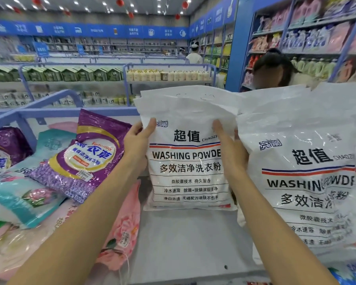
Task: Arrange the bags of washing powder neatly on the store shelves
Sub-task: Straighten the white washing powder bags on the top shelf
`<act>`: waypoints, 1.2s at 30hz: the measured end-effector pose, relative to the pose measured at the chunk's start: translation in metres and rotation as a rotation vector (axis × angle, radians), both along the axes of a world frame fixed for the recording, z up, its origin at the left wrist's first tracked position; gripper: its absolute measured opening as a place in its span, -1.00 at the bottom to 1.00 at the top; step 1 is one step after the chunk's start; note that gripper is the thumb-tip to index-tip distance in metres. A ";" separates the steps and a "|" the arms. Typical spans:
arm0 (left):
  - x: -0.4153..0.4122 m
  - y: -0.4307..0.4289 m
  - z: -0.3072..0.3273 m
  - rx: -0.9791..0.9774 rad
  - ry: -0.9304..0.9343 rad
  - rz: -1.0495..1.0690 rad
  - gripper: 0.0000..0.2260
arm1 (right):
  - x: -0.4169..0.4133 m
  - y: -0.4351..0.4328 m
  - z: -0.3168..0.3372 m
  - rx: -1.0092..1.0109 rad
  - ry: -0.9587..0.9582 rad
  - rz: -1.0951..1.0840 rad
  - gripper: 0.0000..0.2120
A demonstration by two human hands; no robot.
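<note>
A white bag of washing powder (186, 161) stands upright on the grey shelf top (183, 239) in the middle of the head view. My left hand (137, 140) grips its left edge, thumb on the front. My right hand (231, 149) holds its right edge, fingers slipped between it and a second, nearer white bag (302, 171) that stands to the right. More white bags stand behind the held one.
To the left lie purple bags (84, 157), a teal bag (23, 198) and a pink bag (119, 229) in a loose heap. A person (273, 68) stands behind the white bags. Blue-framed shelves (70, 79) fill the store beyond.
</note>
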State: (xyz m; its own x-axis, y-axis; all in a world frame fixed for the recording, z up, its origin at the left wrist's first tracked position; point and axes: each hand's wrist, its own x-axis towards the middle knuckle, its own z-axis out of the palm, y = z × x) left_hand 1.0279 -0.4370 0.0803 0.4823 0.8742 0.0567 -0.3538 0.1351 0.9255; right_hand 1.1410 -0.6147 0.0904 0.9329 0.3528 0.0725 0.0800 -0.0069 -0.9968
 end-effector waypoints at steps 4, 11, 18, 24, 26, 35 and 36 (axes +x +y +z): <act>0.002 0.009 0.012 -0.059 -0.040 -0.005 -0.69 | 0.010 0.005 0.000 0.177 0.194 -0.079 -0.36; 0.010 0.020 0.026 -0.034 -0.060 0.057 -0.75 | 0.027 0.023 0.004 0.248 0.232 -0.065 -0.20; 0.017 0.008 0.027 0.226 0.093 0.162 -0.73 | 0.033 0.016 -0.008 0.121 0.109 -0.032 -0.36; 0.012 0.006 0.019 0.235 0.166 0.287 -0.72 | 0.007 0.006 -0.020 -0.106 -0.236 -0.146 -0.81; 0.006 -0.003 0.009 0.228 0.169 0.237 -0.64 | -0.010 0.000 -0.043 -0.122 -0.401 -0.168 -0.49; -0.036 -0.068 -0.099 0.809 0.730 -0.105 0.27 | -0.033 -0.045 -0.135 -0.718 -0.823 0.107 -0.07; -0.037 -0.070 -0.104 0.853 0.767 -0.106 0.27 | -0.031 -0.046 -0.134 -0.734 -0.819 0.124 -0.08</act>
